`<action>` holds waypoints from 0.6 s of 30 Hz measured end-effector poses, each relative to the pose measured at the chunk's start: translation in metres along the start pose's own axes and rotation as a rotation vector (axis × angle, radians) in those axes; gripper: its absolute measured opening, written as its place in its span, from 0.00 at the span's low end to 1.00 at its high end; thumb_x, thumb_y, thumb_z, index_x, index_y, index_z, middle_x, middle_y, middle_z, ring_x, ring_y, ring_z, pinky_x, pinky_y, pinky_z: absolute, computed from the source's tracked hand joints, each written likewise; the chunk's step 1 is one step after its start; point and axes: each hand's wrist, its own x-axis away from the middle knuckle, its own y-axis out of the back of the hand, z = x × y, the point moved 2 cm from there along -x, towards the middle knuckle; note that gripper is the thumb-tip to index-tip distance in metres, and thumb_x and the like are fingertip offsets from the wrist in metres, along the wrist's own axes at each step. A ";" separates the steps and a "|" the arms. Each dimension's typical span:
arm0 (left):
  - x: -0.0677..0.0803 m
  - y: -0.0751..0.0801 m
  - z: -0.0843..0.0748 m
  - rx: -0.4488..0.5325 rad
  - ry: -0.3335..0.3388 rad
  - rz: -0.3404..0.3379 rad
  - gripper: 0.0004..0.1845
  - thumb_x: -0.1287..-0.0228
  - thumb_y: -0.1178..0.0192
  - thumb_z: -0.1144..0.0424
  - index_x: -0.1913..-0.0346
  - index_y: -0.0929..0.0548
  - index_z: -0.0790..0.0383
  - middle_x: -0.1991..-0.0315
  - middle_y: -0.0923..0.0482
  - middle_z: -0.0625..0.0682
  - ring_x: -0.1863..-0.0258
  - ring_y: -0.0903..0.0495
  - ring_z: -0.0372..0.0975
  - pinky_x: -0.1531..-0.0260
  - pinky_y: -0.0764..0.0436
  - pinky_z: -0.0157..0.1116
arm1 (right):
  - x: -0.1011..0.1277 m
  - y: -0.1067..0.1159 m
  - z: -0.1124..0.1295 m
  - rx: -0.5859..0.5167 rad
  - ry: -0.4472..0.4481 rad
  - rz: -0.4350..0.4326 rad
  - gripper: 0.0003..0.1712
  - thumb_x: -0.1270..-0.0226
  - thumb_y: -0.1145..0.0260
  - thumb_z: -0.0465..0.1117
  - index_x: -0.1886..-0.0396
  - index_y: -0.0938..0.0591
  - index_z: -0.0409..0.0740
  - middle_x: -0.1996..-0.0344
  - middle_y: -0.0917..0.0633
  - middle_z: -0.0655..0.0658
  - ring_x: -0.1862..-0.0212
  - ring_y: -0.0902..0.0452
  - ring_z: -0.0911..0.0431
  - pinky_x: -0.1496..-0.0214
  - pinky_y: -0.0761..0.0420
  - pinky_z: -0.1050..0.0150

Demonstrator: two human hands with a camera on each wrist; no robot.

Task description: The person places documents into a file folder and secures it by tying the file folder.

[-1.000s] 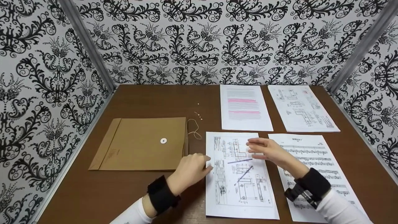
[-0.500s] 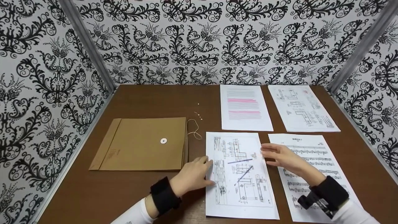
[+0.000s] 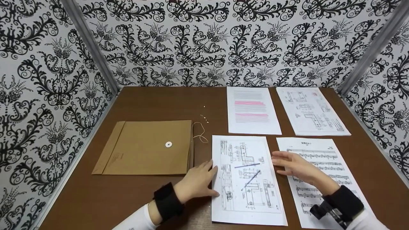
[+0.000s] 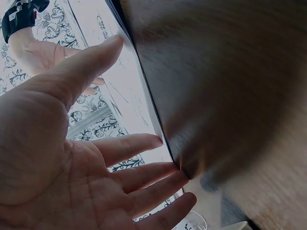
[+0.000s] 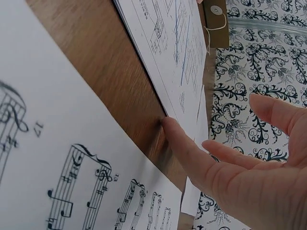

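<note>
A printed technical drawing sheet with blue pen strokes lies flat at the front of the brown table. My left hand is open, its straight fingers at the sheet's left edge. My right hand is open and hovers over the gap between that sheet and a sheet of music. In the right wrist view one fingertip touches the table by the drawing sheet's right edge. Neither hand holds anything.
A brown string-tie envelope lies to the left, its loose string trailing toward the drawing. At the back lie a pink-highlighted text page and another drawing sheet. Patterned walls close in three sides.
My right hand has moved right, from over the drawing sheet to its right edge. My left hand has slid a little nearer and against the sheet's left edge.
</note>
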 end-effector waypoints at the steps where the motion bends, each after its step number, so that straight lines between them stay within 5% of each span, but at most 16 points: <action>1: 0.000 0.000 0.000 0.002 0.002 0.000 0.48 0.48 0.25 0.39 0.29 0.26 0.63 0.26 0.31 0.65 0.28 0.27 0.55 0.34 0.21 0.50 | 0.000 0.000 0.000 -0.006 0.001 0.002 0.45 0.20 0.42 0.44 0.22 0.53 0.20 0.24 0.44 0.18 0.25 0.34 0.35 0.30 0.21 0.55; 11: 0.001 0.001 0.000 0.012 0.016 0.004 0.48 0.48 0.25 0.39 0.29 0.26 0.63 0.25 0.31 0.65 0.27 0.27 0.54 0.35 0.20 0.50 | 0.000 0.001 -0.002 -0.062 -0.004 0.004 0.46 0.20 0.42 0.44 0.22 0.55 0.20 0.24 0.45 0.18 0.35 0.24 0.56 0.32 0.19 0.60; 18: 0.002 0.004 -0.002 0.017 0.017 0.007 0.48 0.48 0.25 0.39 0.29 0.25 0.63 0.26 0.31 0.65 0.28 0.27 0.54 0.36 0.20 0.50 | -0.001 0.001 -0.004 -0.085 0.000 0.013 0.46 0.19 0.44 0.46 0.22 0.56 0.20 0.24 0.47 0.18 0.38 0.24 0.60 0.33 0.19 0.60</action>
